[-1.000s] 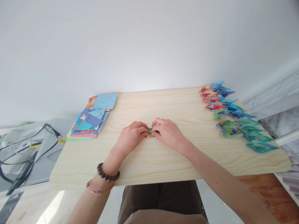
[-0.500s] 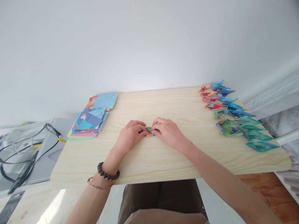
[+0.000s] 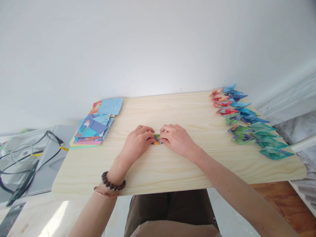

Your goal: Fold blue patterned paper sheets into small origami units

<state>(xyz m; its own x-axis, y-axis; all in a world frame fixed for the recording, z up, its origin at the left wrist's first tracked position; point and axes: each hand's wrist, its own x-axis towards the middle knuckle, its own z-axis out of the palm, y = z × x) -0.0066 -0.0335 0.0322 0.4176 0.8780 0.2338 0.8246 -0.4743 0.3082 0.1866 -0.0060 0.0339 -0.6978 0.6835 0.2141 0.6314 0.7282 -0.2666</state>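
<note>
A small folded piece of origami paper (image 3: pixel 157 139), green, orange and dark purple, lies at the middle of the wooden table (image 3: pixel 158 171). My left hand (image 3: pixel 139 141) pinches its left end between thumb and fingers. At the opposite end, my right hand (image 3: pixel 176 140) is closed on the paper in the same way, its fingertips pressing near the middle. Both hands rest low at the tabletop, and they cover the paper's two ends. A beaded bracelet and a copper-coloured bangle circle my left wrist.
Patterned paper sheets (image 3: pixel 92 126) are stacked at the table's left. Along the right side stand rows of folded paper pieces, red (image 3: pixel 227 112), blue (image 3: pixel 254 119) and green (image 3: pixel 275 153). A white wall (image 3: pixel 158 49) borders the back. Black cables (image 3: pixel 37 161) lie beyond the left edge.
My right fingertips have shifted slightly left along the paper, and its right end is now more hidden. Both hands still hold it; the whole view has moved slightly.
</note>
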